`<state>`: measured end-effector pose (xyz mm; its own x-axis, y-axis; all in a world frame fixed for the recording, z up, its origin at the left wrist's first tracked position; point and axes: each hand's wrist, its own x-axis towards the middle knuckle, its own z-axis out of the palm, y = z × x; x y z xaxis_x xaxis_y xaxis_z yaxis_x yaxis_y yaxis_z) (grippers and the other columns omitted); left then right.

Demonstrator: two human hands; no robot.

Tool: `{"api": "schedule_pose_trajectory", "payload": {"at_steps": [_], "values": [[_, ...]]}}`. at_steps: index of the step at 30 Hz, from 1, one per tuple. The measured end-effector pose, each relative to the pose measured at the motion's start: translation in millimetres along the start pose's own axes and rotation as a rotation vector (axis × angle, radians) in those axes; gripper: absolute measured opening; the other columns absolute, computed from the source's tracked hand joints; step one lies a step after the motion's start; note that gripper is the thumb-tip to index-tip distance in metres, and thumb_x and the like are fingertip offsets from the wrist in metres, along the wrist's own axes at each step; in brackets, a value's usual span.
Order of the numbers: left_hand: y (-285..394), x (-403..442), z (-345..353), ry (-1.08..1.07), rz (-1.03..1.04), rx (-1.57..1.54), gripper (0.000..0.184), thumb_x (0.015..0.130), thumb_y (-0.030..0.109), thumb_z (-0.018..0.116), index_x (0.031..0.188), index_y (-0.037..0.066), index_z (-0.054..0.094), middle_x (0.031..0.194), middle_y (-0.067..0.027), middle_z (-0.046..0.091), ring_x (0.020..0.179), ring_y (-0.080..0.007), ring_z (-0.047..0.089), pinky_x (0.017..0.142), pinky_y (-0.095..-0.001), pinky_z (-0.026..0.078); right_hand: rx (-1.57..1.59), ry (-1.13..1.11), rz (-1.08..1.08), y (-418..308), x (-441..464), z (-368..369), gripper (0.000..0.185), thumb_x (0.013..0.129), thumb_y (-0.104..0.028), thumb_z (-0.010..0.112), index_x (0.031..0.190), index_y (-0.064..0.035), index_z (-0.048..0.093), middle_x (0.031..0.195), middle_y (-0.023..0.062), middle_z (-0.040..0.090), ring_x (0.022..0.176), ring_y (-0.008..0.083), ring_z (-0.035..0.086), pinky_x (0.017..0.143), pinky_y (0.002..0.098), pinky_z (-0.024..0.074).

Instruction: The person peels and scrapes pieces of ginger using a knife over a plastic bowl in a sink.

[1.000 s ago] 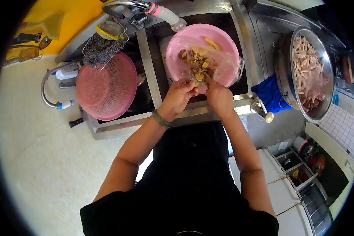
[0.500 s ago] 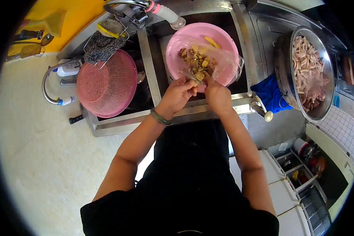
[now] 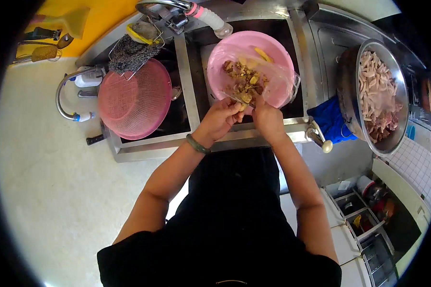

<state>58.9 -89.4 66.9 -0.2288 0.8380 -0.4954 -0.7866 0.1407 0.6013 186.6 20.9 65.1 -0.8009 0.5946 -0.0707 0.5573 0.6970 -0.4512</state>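
Head view: grips unchanged, work continuing; left hand pinching yellowish lump, right hand hold unclear; round pink plastic basin

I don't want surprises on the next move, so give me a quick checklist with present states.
1. Pink basin within the sink opening: ok.
2. Clear plastic bag fully inside the basin: not ok, its edge passes the rim.
3. Left hand and right hand at the basin's near rim: ok.
4. What each grip holds: cannot tell, fingers hide it.
5. Metal bowl clear of both hands: ok.
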Motion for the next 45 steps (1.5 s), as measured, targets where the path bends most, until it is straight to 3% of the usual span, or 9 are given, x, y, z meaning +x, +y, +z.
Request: {"api": "schedule_pose_trajectory", "payload": {"at_steps": [5, 8, 11, 14, 20, 23, 26, 35, 45], "values": [[-4.4, 3.4, 21.2, 0.224, 0.295, 0.471, 0.023, 0.090, 0.011, 0.058, 0.110, 0.001, 0.052, 0.090, -0.0033, 0.057, 0.072, -0.0124, 0.054, 0.065, -0.0252, 0.046, -0.024, 0.057, 0.065, -6.4, 5.0, 10.3, 0.027, 0.083, -0.011, 0.051, 0.107, 0.0006, 0.047, 0.064, 0.0163, 0.063, 0.058, 0.0332, 0.065, 0.050, 0.0429, 0.0521], [3.2, 1.7, 10.5, -0.010, 0.029, -0.043, 0.026, 0.090, 0.011, 0.058, 0.113, 0.002, 0.050, 0.091, -0.0036, 0.057, 0.072, -0.0119, 0.054, 0.066, -0.0255, 0.046, 0.036, -0.007, -0.006, 3.9, 4.8, -0.8, 0.027, 0.083, -0.011, 0.051, 0.107, 0.0002, 0.047, 0.065, 0.0168, 0.063, 0.058, 0.0343, 0.065, 0.050, 0.0434, 0.0518], [0.3, 6.0, 3.9, -0.022, 0.005, -0.021, 0.026, 0.090, 0.012, 0.058, 0.113, 0.002, 0.049, 0.092, -0.0040, 0.057, 0.074, -0.0117, 0.054, 0.066, -0.0256, 0.046, 0.074, 0.001, 0.048, 3.3, 2.4, 2.4, 0.030, 0.083, -0.010, 0.052, 0.111, -0.0021, 0.047, 0.066, 0.0187, 0.062, 0.059, 0.0355, 0.064, 0.051, 0.0465, 0.0509], [-4.8, 7.4, 20.7, 0.207, 0.268, 0.509, 0.024, 0.091, 0.013, 0.059, 0.110, 0.002, 0.051, 0.092, -0.0038, 0.056, 0.075, -0.0119, 0.054, 0.067, -0.0258, 0.045, 0.030, 0.007, 0.116, -4.6, 6.9, 9.3, 0.028, 0.083, -0.013, 0.052, 0.108, -0.0013, 0.047, 0.066, 0.0179, 0.064, 0.059, 0.0346, 0.065, 0.051, 0.0438, 0.0518], [-3.7, 5.7, 1.9, -0.025, -0.037, -0.042, 0.023, 0.090, 0.015, 0.059, 0.109, 0.002, 0.051, 0.089, -0.0039, 0.056, 0.073, -0.0098, 0.053, 0.066, -0.0251, 0.046, 0.080, -0.006, 0.031, 7.3, 1.7, 5.3, 0.029, 0.084, -0.010, 0.051, 0.111, -0.0013, 0.046, 0.068, 0.0207, 0.063, 0.061, 0.0373, 0.064, 0.053, 0.0480, 0.0510], [-7.2, 7.9, 7.2, 0.084, 0.182, 0.484, 0.024, 0.091, 0.015, 0.058, 0.110, 0.003, 0.051, 0.090, -0.0040, 0.056, 0.074, -0.0098, 0.053, 0.066, -0.0251, 0.046, 0.125, -0.019, 0.109, -0.6, 3.4, 11.2, 0.031, 0.084, -0.010, 0.052, 0.113, -0.0017, 0.045, 0.070, 0.0214, 0.064, 0.064, 0.0379, 0.064, 0.056, 0.0485, 0.0511], [-0.1, 5.2, 14.5, 0.102, 0.171, 0.486, 0.026, 0.091, 0.016, 0.058, 0.112, 0.003, 0.050, 0.091, -0.0039, 0.056, 0.075, -0.0104, 0.053, 0.067, -0.0254, 0.046, 0.133, -0.014, 0.106, -2.1, 8.5, 12.2, 0.026, 0.083, -0.010, 0.051, 0.106, 0.0009, 0.045, 0.073, 0.0226, 0.064, 0.062, 0.0381, 0.064, 0.055, 0.0467, 0.0519], [-0.1, 11.4, -20.1, -0.150, 0.076, 0.092, 0.035, 0.092, 0.015, 0.058, 0.123, 0.004, 0.048, 0.101, -0.0036, 0.054, 0.084, -0.0130, 0.053, 0.073, -0.0291, 0.046, 0.840, -0.265, 0.144, 8.7, 12.4, -2.8, 0.038, 0.086, -0.012, 0.053, 0.119, 0.0060, 0.046, 0.099, 0.0317, 0.059, 0.098, 0.0459, 0.057, 0.084, 0.0467, 0.0447], [-4.4, 17.5, -18.2, -0.144, 0.064, -0.023, 0.036, 0.094, 0.017, 0.055, 0.126, 0.005, 0.045, 0.106, -0.0062, 0.056, 0.087, -0.0151, 0.056, 0.076, -0.0302, 0.045, 1.238, -0.335, 0.356, -0.6, 7.6, -25.4, 0.036, 0.091, -0.017, 0.051, 0.121, 0.0013, 0.046, 0.093, 0.0098, 0.061, 0.080, 0.0132, 0.055, 0.071, 0.0256, 0.0449]]}}
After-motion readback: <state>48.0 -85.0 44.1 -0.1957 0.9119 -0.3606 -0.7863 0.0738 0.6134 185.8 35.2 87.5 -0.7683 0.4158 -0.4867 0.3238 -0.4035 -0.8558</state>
